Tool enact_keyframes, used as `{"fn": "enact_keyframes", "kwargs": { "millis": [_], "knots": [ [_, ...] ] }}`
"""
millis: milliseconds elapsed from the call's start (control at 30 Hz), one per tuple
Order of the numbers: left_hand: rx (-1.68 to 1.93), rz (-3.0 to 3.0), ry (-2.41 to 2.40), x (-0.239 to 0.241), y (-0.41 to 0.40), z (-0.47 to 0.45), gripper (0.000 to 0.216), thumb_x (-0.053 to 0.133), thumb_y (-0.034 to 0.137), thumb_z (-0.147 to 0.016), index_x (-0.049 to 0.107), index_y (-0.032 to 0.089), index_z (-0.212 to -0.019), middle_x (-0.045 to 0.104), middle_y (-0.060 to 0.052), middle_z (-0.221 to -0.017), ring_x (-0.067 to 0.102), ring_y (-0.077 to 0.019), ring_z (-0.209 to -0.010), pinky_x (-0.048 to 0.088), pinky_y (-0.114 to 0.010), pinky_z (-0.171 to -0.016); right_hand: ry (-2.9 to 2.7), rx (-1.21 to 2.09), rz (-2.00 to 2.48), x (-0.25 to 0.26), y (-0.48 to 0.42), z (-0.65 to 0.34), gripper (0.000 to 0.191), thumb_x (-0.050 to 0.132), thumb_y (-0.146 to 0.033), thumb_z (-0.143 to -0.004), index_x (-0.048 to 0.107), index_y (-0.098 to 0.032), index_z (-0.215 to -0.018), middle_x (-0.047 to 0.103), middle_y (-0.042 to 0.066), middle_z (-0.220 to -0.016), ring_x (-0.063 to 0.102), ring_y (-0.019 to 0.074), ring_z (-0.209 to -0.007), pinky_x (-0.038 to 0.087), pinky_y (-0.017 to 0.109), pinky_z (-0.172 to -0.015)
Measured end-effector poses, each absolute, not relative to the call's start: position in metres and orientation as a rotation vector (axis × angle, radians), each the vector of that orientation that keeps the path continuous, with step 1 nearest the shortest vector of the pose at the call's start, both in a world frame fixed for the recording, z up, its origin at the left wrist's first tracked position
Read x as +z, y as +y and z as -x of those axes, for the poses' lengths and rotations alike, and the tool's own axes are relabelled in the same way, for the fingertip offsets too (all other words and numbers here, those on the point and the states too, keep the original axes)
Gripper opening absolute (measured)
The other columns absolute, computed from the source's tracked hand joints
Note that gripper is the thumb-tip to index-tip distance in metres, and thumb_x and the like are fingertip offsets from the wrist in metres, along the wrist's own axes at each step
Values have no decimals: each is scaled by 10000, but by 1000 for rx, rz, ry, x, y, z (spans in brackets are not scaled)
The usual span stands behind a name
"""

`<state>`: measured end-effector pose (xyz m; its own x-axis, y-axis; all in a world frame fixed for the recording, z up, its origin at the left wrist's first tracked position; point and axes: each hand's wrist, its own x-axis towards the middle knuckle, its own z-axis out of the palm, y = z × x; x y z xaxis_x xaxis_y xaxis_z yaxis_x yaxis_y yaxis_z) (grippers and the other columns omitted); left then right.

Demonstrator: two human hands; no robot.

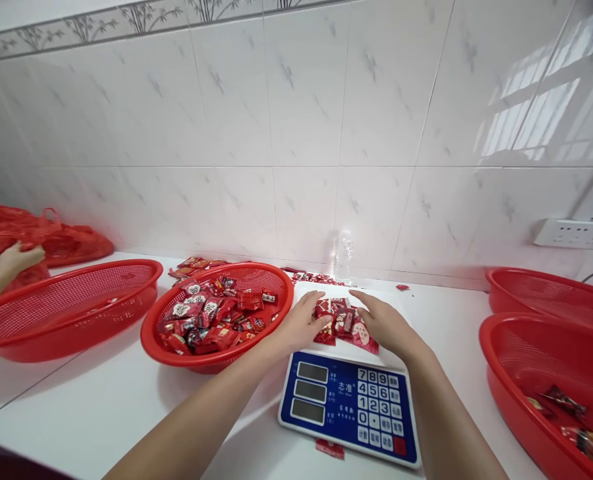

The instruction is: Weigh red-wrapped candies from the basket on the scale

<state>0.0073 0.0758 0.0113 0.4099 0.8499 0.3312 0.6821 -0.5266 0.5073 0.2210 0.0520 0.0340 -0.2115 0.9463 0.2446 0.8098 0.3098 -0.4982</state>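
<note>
Both hands are over the white pan of a digital scale [349, 407] with a blue keypad panel. My left hand [304, 323] cups the left side of a small pile of red wrapped packets [344, 321], thumb and fingers apart. On the pile's other side, my right hand [384, 323] curves with its fingers spread, touching or very near the packets. Neither hand is closed around a packet. To the left stands a red plastic basket [216, 357] holding many red and dark packets [216, 310]. The scale's three displays look dark.
A larger red basket [71, 333] stands at the left, where another person's hand [19, 259] touches red plastic bags [71, 243]. At right are two red baskets [501, 373], the nearer holding some packets. A clear bottle [345, 257] stands by the tiled wall. One red packet [330, 449] lies before the scale.
</note>
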Motion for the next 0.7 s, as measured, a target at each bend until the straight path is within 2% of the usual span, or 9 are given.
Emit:
{"fn": "enact_keyframes", "kwargs": {
  "millis": [133, 200, 267, 367, 433, 533, 700],
  "knots": [
    [415, -2454, 1425, 18, 80, -13, 953, 507, 734, -696, 196, 243, -1451, 139, -154, -1526, 68, -356, -1397, 149, -530, -1093, -2028, 336, 1524, 44, 41, -223, 471, 331, -252, -907, 406, -227, -1372, 446, 26, -1412, 424, 192, -1273, 354, 359, -1030],
    [299, -2510, 1404, 21, 84, -19, 1027, 507, 779, -644, 153, 263, -1459, 162, -160, -1519, 63, -369, -1394, 126, -563, -1078, -2006, 338, 1503, 49, 35, -223, 462, 347, -275, -905, 418, -245, -1361, 457, 11, -1403, 431, 191, -1266, 359, 367, -1029],
    [255, -2535, 1381, 24, 85, -24, 1042, 522, 789, -615, 163, 286, -1453, 293, -152, -1469, 196, -379, -1361, 181, -557, -1058, -1994, 344, 1491, 52, 31, -223, 453, 361, -297, -903, 431, -258, -1350, 471, 2, -1392, 439, 194, -1259, 366, 377, -1025],
    [287, -2526, 1411, 26, 83, -29, 983, 536, 785, -605, 254, 319, -1424, 457, -124, -1337, 424, -381, -1210, 339, -499, -963, -1990, 349, 1469, 55, 28, -223, 444, 376, -332, -903, 440, -280, -1339, 484, -10, -1381, 448, 198, -1252, 376, 386, -1018],
    [320, -2555, 1464, 26, 80, -31, 910, 523, 791, -608, 369, 321, -1372, 510, -117, -1259, 485, -382, -1125, 389, -473, -893, -1992, 349, 1456, 56, 27, -223, 443, 383, -352, -903, 440, -291, -1338, 490, -12, -1376, 456, 204, -1245, 383, 391, -1011],
    [386, -2585, 1513, 23, 79, -31, 770, 553, 753, -623, 523, 293, -1240, 578, -102, -1114, 555, -350, -991, 431, -417, -782, -1984, 351, 1450, 56, 27, -225, 441, 384, -366, -903, 439, -299, -1336, 494, -20, -1372, 466, 207, -1233, 390, 394, -1002],
    [643, -2450, 1513, 17, 85, -27, 465, 685, 507, -657, 599, 221, -1014, 643, -38, -920, 600, -239, -815, 421, -299, -652, -1959, 354, 1449, 55, 27, -228, 432, 385, -380, -902, 440, -322, -1327, 511, -29, -1355, 485, 212, -1212, 409, 402, -976]
  ]
}}
